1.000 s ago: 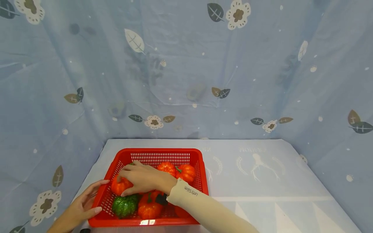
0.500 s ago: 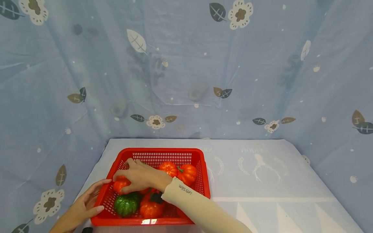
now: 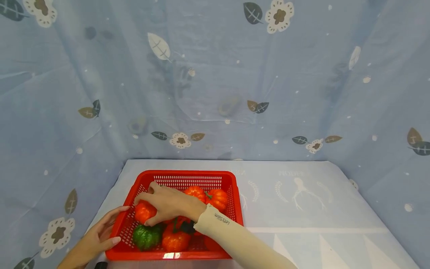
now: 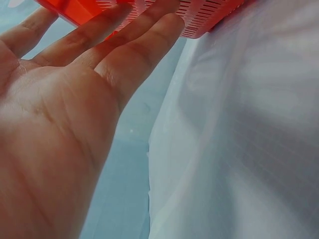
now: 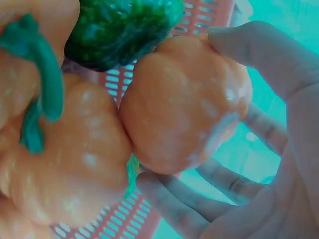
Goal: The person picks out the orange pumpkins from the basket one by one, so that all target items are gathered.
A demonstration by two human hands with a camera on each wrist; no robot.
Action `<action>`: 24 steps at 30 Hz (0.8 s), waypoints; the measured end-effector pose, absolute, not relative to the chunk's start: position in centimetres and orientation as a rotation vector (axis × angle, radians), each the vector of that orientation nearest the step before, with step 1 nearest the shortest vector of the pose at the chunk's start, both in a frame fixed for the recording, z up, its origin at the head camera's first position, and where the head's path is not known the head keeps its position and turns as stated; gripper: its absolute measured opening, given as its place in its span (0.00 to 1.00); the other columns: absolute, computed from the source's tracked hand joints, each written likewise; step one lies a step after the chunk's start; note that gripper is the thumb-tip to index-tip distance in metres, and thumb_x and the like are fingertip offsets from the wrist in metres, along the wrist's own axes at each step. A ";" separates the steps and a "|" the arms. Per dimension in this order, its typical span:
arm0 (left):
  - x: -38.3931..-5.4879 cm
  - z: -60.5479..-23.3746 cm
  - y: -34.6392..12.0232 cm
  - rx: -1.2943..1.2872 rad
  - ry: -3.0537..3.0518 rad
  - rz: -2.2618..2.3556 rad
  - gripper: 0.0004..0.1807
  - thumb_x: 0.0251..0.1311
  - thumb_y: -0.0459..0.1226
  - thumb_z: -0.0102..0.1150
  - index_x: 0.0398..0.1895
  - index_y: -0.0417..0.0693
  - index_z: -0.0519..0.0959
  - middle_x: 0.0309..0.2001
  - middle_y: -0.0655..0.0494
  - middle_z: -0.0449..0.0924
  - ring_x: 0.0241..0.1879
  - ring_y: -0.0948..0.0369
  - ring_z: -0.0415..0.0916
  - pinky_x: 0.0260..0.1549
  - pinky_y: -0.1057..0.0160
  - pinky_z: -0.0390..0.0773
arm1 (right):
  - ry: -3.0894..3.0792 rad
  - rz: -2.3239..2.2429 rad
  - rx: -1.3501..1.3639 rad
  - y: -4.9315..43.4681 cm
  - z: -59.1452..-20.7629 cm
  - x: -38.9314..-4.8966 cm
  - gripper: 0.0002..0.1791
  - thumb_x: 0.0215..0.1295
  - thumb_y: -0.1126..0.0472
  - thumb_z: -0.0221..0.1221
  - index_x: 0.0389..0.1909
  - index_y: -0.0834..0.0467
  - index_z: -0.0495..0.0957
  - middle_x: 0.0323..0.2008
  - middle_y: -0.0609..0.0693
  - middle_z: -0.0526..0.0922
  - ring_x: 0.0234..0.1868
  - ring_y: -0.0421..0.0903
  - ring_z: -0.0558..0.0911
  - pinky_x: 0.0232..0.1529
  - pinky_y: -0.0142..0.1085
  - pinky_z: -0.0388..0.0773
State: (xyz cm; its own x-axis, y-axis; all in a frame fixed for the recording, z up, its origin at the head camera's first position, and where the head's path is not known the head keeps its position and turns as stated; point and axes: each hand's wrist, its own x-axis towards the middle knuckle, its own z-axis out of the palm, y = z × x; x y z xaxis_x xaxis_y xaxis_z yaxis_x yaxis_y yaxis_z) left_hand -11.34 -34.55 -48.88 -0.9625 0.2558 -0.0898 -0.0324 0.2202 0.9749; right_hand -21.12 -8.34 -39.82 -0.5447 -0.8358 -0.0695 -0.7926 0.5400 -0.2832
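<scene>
A pale blue fabric backdrop (image 3: 208, 78) printed with leaves and flowers rises behind and to both sides of a light, patterned desk (image 3: 285, 213). On the desk's left part sits a red slatted basket (image 3: 144, 256), its longer sides running left to right, with several pumpkins inside.

A cream sleeve (image 3: 242, 239) enters from the lower right and crosses the basket's near right part. From it, the right hand (image 3: 169, 201) reaches leftward over the basket, palm down, wrist lightly bent. Its thumb and fingers curl round opposite sides of a small orange pumpkin (image 3: 144, 212), spread as wide as the fruit.

The left hand (image 3: 95, 239) is outside the basket. Its fingers are extended and parted, fingertips against the left wall, holding nothing.

The gripped pumpkin is inside, near the left wall, so that wall stands between it and the left hand, while the right hand is directly on it, coming from the right. It is roundish, with no clear long axis. The right wrist view shows it against another orange pumpkin (image 5: 75, 154); whether it is raised cannot be told.

Just nearer the viewer lies the smaller-looking dark green pumpkin (image 3: 146, 236).
</scene>
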 end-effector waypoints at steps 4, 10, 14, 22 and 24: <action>-11.3 -48.9 -34.5 0.224 2.261 1.825 0.37 0.71 0.31 0.57 0.80 0.51 0.54 0.66 0.68 0.67 0.57 0.70 0.75 0.46 0.51 0.85 | 2.564 -0.423 -1.387 -7.4 -39.5 -20.9 0.33 0.59 0.32 0.68 0.62 0.33 0.67 0.55 0.35 0.71 0.46 0.31 0.74 0.45 0.26 0.74; -11.3 -49.1 -34.5 0.155 2.254 1.820 0.39 0.71 0.33 0.59 0.80 0.52 0.53 0.76 0.36 0.52 0.56 0.71 0.75 0.45 0.49 0.85 | 2.610 -0.385 -1.453 -6.9 -39.0 -20.6 0.32 0.58 0.28 0.65 0.56 0.37 0.67 0.43 0.31 0.72 0.38 0.31 0.74 0.36 0.25 0.73; -11.4 -49.0 -34.2 0.154 2.267 1.822 0.39 0.71 0.33 0.59 0.80 0.50 0.53 0.76 0.35 0.50 0.56 0.73 0.74 0.45 0.50 0.85 | 2.636 -0.288 -1.455 -5.9 -38.2 -20.6 0.36 0.58 0.27 0.64 0.63 0.39 0.72 0.52 0.35 0.74 0.47 0.32 0.75 0.48 0.27 0.76; -11.6 -49.0 -34.3 0.226 2.284 1.839 0.39 0.71 0.29 0.58 0.81 0.51 0.54 0.68 0.68 0.64 0.58 0.74 0.73 0.46 0.51 0.85 | 2.617 -0.299 -1.380 -3.5 -37.2 -20.7 0.40 0.54 0.34 0.73 0.66 0.46 0.74 0.59 0.42 0.72 0.52 0.36 0.75 0.56 0.27 0.74; -11.6 -49.0 -34.3 0.232 2.276 1.842 0.39 0.70 0.29 0.58 0.81 0.51 0.54 0.67 0.70 0.63 0.59 0.75 0.72 0.46 0.52 0.85 | 2.622 -0.297 -1.373 -3.2 -37.3 -20.8 0.42 0.54 0.35 0.73 0.68 0.47 0.73 0.59 0.42 0.72 0.52 0.37 0.75 0.57 0.28 0.74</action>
State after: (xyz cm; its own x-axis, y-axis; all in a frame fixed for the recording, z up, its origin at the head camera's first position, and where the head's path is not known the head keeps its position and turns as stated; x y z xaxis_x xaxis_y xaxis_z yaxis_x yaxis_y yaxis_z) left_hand -11.61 -34.33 -48.98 -0.9668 0.2484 -0.0591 -0.0061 0.2092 0.9779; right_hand -20.76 -3.23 -37.27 -0.5626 -0.8249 -0.0551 -0.7916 0.5568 -0.2518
